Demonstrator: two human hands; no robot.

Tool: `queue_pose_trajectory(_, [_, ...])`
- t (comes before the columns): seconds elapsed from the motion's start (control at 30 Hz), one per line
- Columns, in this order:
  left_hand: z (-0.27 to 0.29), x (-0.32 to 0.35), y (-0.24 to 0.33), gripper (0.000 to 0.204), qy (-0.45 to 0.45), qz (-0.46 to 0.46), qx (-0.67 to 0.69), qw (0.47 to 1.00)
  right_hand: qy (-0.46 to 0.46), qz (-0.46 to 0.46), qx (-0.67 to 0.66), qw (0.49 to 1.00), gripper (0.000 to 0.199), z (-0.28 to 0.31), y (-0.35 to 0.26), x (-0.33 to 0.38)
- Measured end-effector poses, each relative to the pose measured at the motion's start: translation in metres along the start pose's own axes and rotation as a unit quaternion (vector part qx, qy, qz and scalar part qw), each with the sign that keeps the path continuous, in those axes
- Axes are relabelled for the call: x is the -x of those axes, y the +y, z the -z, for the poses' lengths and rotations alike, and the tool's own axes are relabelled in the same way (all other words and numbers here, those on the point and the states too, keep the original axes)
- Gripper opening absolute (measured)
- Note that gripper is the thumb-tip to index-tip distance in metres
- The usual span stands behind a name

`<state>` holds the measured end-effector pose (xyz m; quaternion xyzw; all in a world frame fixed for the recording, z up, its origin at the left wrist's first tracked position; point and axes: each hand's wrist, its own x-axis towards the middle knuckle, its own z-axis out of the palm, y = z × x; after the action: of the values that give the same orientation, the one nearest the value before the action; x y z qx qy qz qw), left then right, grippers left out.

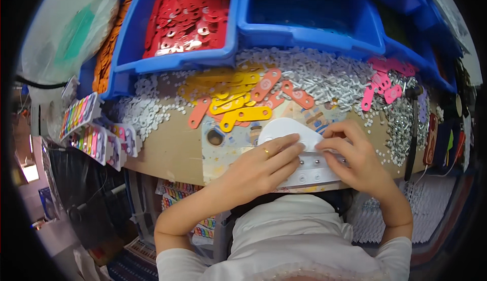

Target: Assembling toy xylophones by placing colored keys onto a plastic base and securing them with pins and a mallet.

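Observation:
A white plastic base (290,130) with a rounded far end lies in front of me, shaped like the frame of a toy xylophone. Silvery pegs (317,162) and round holes show along its near part. My left hand (261,167) rests on its left side, fingers stretched out over the white surface and thumb hidden. At the right edge, my right hand (355,154) bends its fingers, thumb and forefinger close together against the base. Whatever they pinch is too small to make out. Just beyond the base lie yellow metal bars (246,114) and coral bars (297,94).
Blue bins (233,42) line the back, one filled with red bars (193,14). Heaps of silvery screws (324,78) and white washers (144,108) cover the far table. Pink bars (380,85) lie at right. Finished toy xylophones (83,116) are stacked at the left edge.

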<state>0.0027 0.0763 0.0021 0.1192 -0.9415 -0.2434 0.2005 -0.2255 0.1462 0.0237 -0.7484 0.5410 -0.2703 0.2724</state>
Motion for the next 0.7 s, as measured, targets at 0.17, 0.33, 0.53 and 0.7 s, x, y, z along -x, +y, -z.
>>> queue_pose_trajectory(0.17, [0.019,0.017,0.002,0.033,0.104,0.047,-0.031,0.993,0.023,0.079,0.152,0.985,0.022,-0.006,-0.009,-0.016])
queue_pose_trajectory(0.33, [0.055,0.086,-0.039,0.014,0.309,0.405,-0.168,0.844,0.006,0.049,0.09,0.995,0.021,-0.007,-0.01,-0.037])
queue_pose_trajectory(0.53, [0.079,0.101,-0.083,0.007,0.212,0.422,-0.338,0.814,-0.046,0.25,0.122,0.959,0.025,-0.059,-0.039,-0.122])
queue_pose_trajectory(0.7, [0.087,0.103,-0.085,0.01,0.182,0.41,-0.348,0.823,-0.049,0.286,0.114,0.95,0.02,-0.111,-0.055,-0.187])
